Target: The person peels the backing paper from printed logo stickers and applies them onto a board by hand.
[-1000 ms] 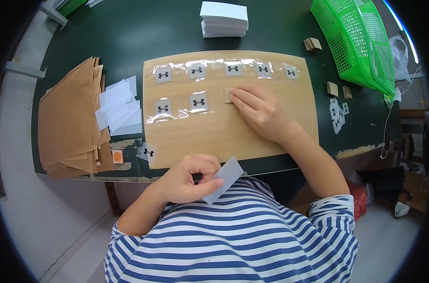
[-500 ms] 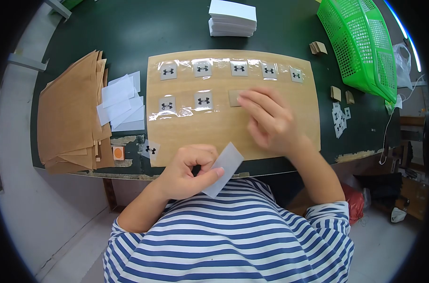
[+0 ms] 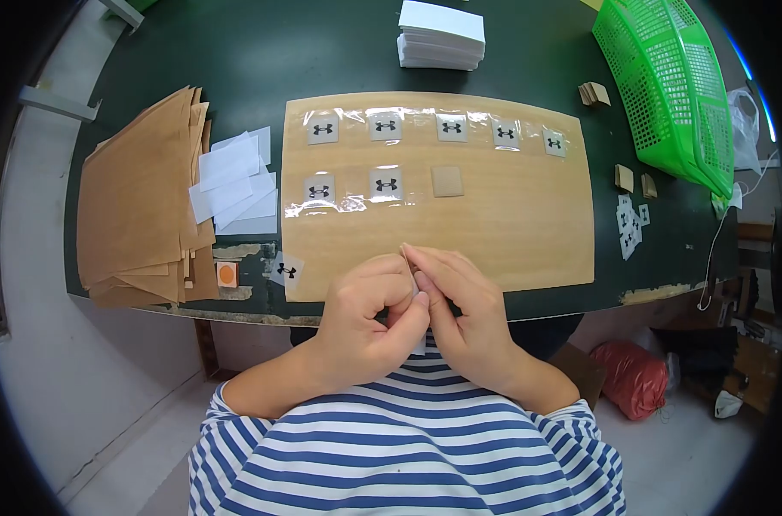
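In front of my chest my left hand (image 3: 372, 316) and my right hand (image 3: 468, 314) meet, fingertips pinched together. Between them is a whitish translucent sheet (image 3: 419, 347), seen nearly edge-on and mostly hidden by the fingers. Beyond the hands lies a brown board (image 3: 511, 232). Clear tape strips on it cover two rows of pale square cards with a black logo, such as this logo card (image 3: 387, 184). At the end of the nearer row sits a plain tan square (image 3: 447, 181), untouched. One loose logo card (image 3: 286, 270) lies by the board's near left corner.
Brown paper sheets (image 3: 137, 198) and white slips (image 3: 232, 168) lie left, near a small box with an orange dot (image 3: 227, 274). A white stack (image 3: 441, 36) stands at the back. Rightward are a green basket (image 3: 662, 95), small tan stacks (image 3: 594, 95) and loose logo cards (image 3: 628, 228).
My right hand has left the tan square and come back to my left hand, where it now pinches the translucent sheet. The sheet has turned nearly edge-on. The view has shifted slightly.
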A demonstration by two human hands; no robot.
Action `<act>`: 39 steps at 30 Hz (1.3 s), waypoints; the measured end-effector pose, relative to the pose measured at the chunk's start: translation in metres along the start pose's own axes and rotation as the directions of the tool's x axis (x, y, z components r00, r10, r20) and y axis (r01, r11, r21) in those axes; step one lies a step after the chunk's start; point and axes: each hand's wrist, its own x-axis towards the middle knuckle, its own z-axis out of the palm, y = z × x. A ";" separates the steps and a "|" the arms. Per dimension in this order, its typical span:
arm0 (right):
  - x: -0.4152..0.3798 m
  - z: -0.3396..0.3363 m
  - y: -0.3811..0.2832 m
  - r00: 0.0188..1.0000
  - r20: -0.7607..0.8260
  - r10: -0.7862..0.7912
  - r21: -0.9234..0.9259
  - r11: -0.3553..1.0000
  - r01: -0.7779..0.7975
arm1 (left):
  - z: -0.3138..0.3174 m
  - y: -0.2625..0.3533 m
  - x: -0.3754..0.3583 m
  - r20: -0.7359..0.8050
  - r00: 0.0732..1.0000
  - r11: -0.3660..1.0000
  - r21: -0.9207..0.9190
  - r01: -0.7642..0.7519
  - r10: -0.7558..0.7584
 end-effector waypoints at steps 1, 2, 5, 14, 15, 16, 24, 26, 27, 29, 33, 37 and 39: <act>0.001 0.000 0.000 1.000 0.008 0.005 0.023 1.000 -0.006 | 0.000 -0.002 -0.001 -0.011 1.000 1.000 0.008 -0.021 0.021; 0.002 0.001 0.000 1.000 0.018 0.010 0.045 0.999 -0.011 | 0.000 -0.003 -0.001 -0.023 0.999 0.999 0.016 -0.042 0.042; 0.004 0.002 -0.001 0.999 0.036 0.018 0.052 0.998 -0.020 | -0.003 -0.003 -0.003 -0.035 0.998 0.998 0.036 -0.057 0.058; 0.001 0.009 -0.002 1.000 0.021 0.018 0.025 1.000 -0.019 | -0.005 -0.004 -0.006 -0.016 0.998 0.997 0.048 -0.065 0.066; 0.001 0.008 -0.003 1.000 0.016 0.020 0.021 1.000 -0.020 | -0.006 -0.004 -0.006 -0.015 0.998 0.997 0.053 -0.064 0.065; 0.001 0.008 -0.004 1.000 0.011 0.021 0.017 1.000 -0.021 | -0.006 -0.004 -0.006 -0.014 0.998 0.996 0.058 -0.063 0.064; 0.000 -0.007 0.002 0.997 0.064 -0.032 -0.053 0.998 0.036 | -0.017 -0.002 -0.007 0.129 0.990 0.992 -0.104 0.068 -0.054; 0.000 -0.014 0.001 0.986 0.098 0.138 0.207 0.966 -0.156 | -0.015 -0.007 -0.004 0.034 0.991 0.936 -0.326 0.135 -0.131; 0.000 -0.016 0.000 0.967 0.131 0.217 0.329 0.911 -0.249 | -0.015 -0.011 -0.003 -0.007 0.984 0.888 -0.433 0.157 -0.177; 0.000 -0.015 -0.001 0.940 0.180 0.290 0.443 0.829 -0.341 | -0.015 -0.017 -0.005 -0.045 0.972 0.826 -0.536 0.173 -0.233; -0.001 0.001 0.000 0.888 0.226 0.401 0.688 0.580 -0.437 | -0.026 -0.035 -0.016 0.144 0.920 0.717 -0.587 0.376 -0.365; 0.000 0.002 0.000 0.946 0.147 0.288 0.651 0.692 -0.312 | -0.027 -0.031 -0.013 0.150 0.920 0.725 -0.575 0.379 -0.362; 0.002 0.003 -0.001 0.961 0.124 0.246 0.635 0.724 -0.267 | -0.027 -0.030 -0.012 0.150 0.920 0.729 -0.570 0.379 -0.361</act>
